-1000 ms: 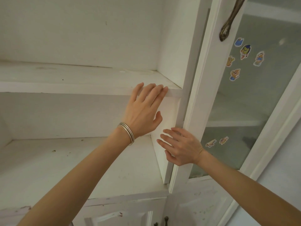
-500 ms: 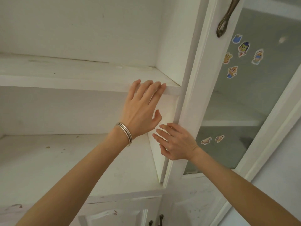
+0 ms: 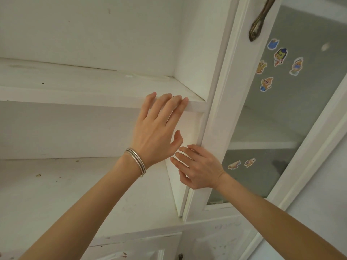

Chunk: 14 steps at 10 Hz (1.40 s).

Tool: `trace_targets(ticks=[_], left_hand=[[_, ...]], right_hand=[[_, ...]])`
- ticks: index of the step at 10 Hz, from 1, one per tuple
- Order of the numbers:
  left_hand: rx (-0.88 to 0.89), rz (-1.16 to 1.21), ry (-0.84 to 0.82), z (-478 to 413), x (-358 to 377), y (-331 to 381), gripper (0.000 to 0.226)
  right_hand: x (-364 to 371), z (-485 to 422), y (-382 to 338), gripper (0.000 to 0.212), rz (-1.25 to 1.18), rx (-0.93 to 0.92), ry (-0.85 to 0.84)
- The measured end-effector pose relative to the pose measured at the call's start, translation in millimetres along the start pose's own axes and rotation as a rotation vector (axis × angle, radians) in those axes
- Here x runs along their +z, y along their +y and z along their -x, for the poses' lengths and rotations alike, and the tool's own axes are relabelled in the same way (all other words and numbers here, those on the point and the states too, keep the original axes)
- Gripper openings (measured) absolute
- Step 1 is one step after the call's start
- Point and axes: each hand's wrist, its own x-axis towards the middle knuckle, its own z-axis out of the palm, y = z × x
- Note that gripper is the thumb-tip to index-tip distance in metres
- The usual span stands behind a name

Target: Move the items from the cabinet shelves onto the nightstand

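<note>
We rest our open, empty left hand on the upper shelf edge, our open right hand against the door frame.

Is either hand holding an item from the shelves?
No. The left hand lies flat against the upper shelf edge, and the right hand rests open on the door frame.

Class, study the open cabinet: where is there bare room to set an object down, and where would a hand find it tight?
Bare room: the upper shelf left of the left hand, and the lower shelf left of the forearm, with only small specks. Crowded: the right corner, where the right hand holds the glass door edge by the side panel.
</note>
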Motion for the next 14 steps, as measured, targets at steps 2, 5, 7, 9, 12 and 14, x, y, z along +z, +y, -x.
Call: trace_targets(ticks=[2,5,7,9,12,14], left_hand=[[-0.004,0.005,0.016,0,3,0,0.061],[-0.01,0.008,0.014,0,2,1,0.059],[-0.011,0.029,0.002,0,0,1,0.061],[-0.033,0.003,-0.07,-3,-1,3,0.064],[0.032,0.024,-0.233,-3,-23,-5,0.068],[0.002,0.038,-0.282,10,-51,-3,0.069]], right_hand=[[1,0,0,0.033,0.002,-0.001,-0.008],[3,-1,1,0.034,0.049,0.007,-0.042],[3,0,-1,0.032,0.069,0.025,-0.06],[-3,-7,2,0.03,0.111,0.056,-0.237],[-45,-11,-8,0.038,-0.044,0.07,-0.42],[-83,-8,-15,0.04,-0.085,0.172,-0.288]])
